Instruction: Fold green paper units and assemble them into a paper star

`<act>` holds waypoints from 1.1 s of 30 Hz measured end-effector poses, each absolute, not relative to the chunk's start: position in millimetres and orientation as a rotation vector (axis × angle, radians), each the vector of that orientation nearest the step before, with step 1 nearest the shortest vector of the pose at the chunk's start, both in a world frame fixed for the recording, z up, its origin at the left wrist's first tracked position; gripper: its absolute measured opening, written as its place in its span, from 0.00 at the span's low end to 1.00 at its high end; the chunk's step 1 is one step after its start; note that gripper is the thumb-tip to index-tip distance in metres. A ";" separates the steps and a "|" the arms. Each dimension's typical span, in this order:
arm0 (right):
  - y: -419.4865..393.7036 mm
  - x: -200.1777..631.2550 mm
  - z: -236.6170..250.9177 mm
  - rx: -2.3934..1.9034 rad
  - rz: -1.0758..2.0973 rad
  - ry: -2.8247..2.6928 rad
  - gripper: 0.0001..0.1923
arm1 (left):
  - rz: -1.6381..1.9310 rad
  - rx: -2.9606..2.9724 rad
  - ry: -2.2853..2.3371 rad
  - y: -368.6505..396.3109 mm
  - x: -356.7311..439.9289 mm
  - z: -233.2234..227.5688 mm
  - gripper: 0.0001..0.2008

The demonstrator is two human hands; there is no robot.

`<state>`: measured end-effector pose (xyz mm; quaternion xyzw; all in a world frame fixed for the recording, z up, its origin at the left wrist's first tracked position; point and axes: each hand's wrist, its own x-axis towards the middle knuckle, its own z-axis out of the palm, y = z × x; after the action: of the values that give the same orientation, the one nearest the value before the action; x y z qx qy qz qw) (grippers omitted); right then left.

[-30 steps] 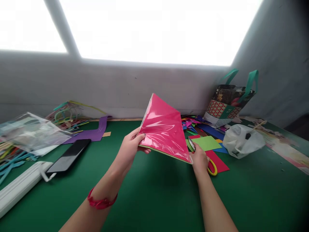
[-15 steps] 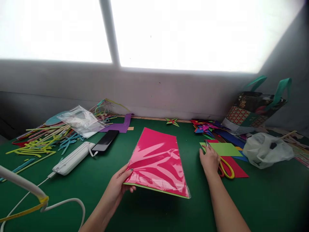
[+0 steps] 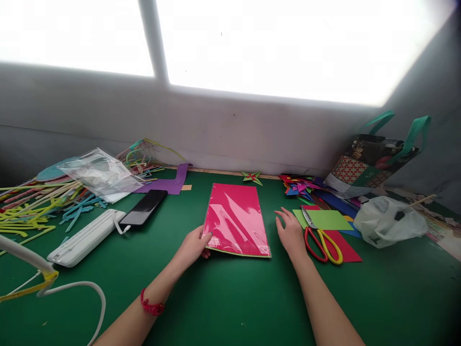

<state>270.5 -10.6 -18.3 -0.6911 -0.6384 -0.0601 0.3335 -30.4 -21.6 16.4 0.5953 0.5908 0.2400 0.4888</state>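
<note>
A clear plastic pack of coloured paper (image 3: 236, 218), pink on top with a green edge below, is low over the middle of the green table. My left hand (image 3: 196, 244) grips its near left corner, thumb on top and fingers underneath. To the right of the pack, my right hand (image 3: 291, 233) is held with fingers spread and nothing in it. Beside that hand, scissors (image 3: 320, 238) with one red and one yellow handle lie partly open on a green paper sheet (image 3: 333, 220) and a red paper sheet (image 3: 345, 247).
A phone (image 3: 146, 207) and white power strip (image 3: 86, 238) lie left, near colourful strips (image 3: 32, 214) and a clear plastic sleeve (image 3: 103, 173). A paper star (image 3: 252, 178) sits behind the pack. Folded papers (image 3: 304, 186), a plastic bag (image 3: 389, 221) and a patterned tote (image 3: 367, 166) stand right.
My left hand has lowered the paper pack toward the table and farther from me. My right hand has left the scissors and moved left, toward the pack. The view has shifted slightly.
</note>
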 end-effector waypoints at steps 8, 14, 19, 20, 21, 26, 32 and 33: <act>-24.3 204.8 -14.9 -1.676 0.127 -2.108 0.19 | 0.480 2.513 1.724 -24.4 -26.2 4.9 0.13; -22.3 196.7 -23.5 -1.817 0.174 -2.144 0.21 | 0.512 2.303 1.438 -14.4 -39.8 9.3 0.09; -19.8 197.6 -25.8 -1.793 0.116 -2.122 0.20 | 0.530 2.157 1.313 -10.5 -59.5 14.6 0.08; -19.8 197.7 -26.1 -1.784 0.104 -2.117 0.20 | 0.547 2.142 1.316 -10.2 -61.8 14.8 0.08; -19.9 197.9 -26.2 -1.775 0.092 -2.112 0.20 | 0.558 2.118 1.325 -9.8 -63.3 14.6 0.09; -22.8 196.4 -23.7 -1.670 0.002 -2.072 0.18 | 0.545 1.945 1.338 -8.0 -63.7 8.8 0.09; -35.9 179.0 -14.1 -1.646 -0.062 -2.032 0.13 | 0.604 1.896 1.459 -8.7 -65.9 4.3 0.14; -38.8 176.1 -12.7 -1.655 -0.023 -2.018 0.13 | 0.589 1.884 1.474 -8.5 -66.6 4.0 0.14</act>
<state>176.1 -38.8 -12.7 -0.6118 -0.7461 -0.0087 0.2627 -66.6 -8.5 4.0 0.7211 0.5643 0.2254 0.3327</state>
